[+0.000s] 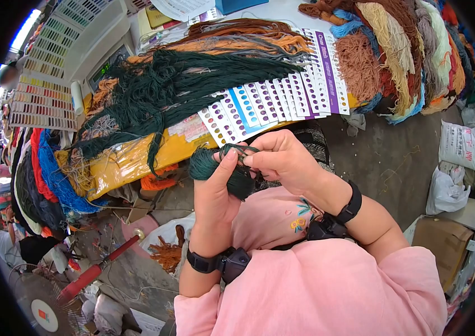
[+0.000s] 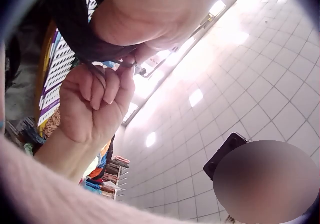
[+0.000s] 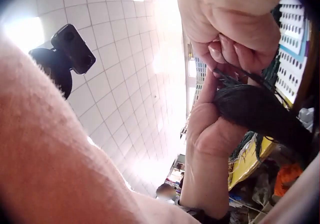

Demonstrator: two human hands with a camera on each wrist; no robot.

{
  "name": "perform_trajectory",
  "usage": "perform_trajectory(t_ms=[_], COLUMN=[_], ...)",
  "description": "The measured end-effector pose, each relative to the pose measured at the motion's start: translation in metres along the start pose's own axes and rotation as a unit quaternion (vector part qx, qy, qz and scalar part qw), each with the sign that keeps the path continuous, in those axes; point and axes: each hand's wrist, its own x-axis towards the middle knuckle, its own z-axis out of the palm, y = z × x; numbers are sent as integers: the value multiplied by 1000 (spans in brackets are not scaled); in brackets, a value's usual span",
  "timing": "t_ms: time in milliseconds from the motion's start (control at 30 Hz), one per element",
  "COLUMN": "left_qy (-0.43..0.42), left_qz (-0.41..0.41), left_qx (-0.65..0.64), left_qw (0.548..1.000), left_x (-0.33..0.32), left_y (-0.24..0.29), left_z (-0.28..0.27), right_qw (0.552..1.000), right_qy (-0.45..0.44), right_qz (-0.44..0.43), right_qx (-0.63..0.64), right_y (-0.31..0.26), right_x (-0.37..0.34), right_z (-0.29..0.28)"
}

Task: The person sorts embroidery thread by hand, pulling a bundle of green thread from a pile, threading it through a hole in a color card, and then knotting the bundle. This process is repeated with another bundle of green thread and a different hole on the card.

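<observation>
A thick bundle of dark green thread (image 1: 239,182) lies across the left hand (image 1: 218,190), which grips it with the thumb on top. Close beside it the right hand (image 1: 288,162) pinches thin green strands at the top of the bundle, its fingertips near the left thumb. In the right wrist view the bundle (image 3: 255,106) rests in the left hand (image 3: 215,129), and the right hand (image 3: 235,29) has curled fingers with a strand running from them. The left wrist view shows the right hand (image 2: 95,101) with strands looped over its curled fingers.
Beyond the hands, a yellow-covered surface (image 1: 128,162) bears a long pile of dark green thread (image 1: 176,78), orange and brown skeins (image 1: 271,42) and punched white cards (image 1: 248,106). Hanging skeins (image 1: 361,61) are at the right. A fan (image 1: 44,308) stands at lower left, a cardboard box (image 1: 442,246) at right.
</observation>
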Motion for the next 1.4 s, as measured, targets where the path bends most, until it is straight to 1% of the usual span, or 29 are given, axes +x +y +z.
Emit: perform_trajectory(t_ms=[133,233,333,433,533,633,733,833,933,1033,1133,1233,1333,1400], left_qy=[8,0,27,17,25,-15,-18,-49,-48,-68,-67,-60,-54,-74], left_qz=[14,17,20,18,18,4,-26,-22,-33,-49,-49,-52,-16,-20], left_qx=[-2,6,-12,-1,-5,10,-43,-36,-44,-56,-60,-71,-26,-38], left_qw=[1000,1000,999,1000,1000,1000,999,998,997,995,995,994,998,996], left_x=[-1,0,1,3,3,-2,-3,-2,-4,-2,-2,-2,0,-2], left_y=[0,-1,-4,-4,-5,2,2,1,1,1,2,2,-3,-1], left_z=[3,-2,-3,-8,-10,-8,-12,-10,-8,-12,-12,-11,-17,-13], right_qw=[1000,999,997,995,994,983,979,984,986,998,997,997,998,997], right_qy=[13,26,-5,-24,-44,-45,-102,-91,-68,-25,-31,-25,-56,-62], right_qz=[9,5,2,1,2,36,31,40,64,52,36,40,35,28], right_qx=[20,29,82,92,104,177,173,146,135,-18,-52,-65,-9,46], right_y=[-3,1,4,4,4,-1,5,1,0,-8,-6,-7,-1,-1], right_x=[-1,1,3,3,4,5,3,3,3,-3,-3,-3,1,3], right_z=[2,0,-5,-7,-11,-12,-18,-16,-14,0,2,2,-9,-14])
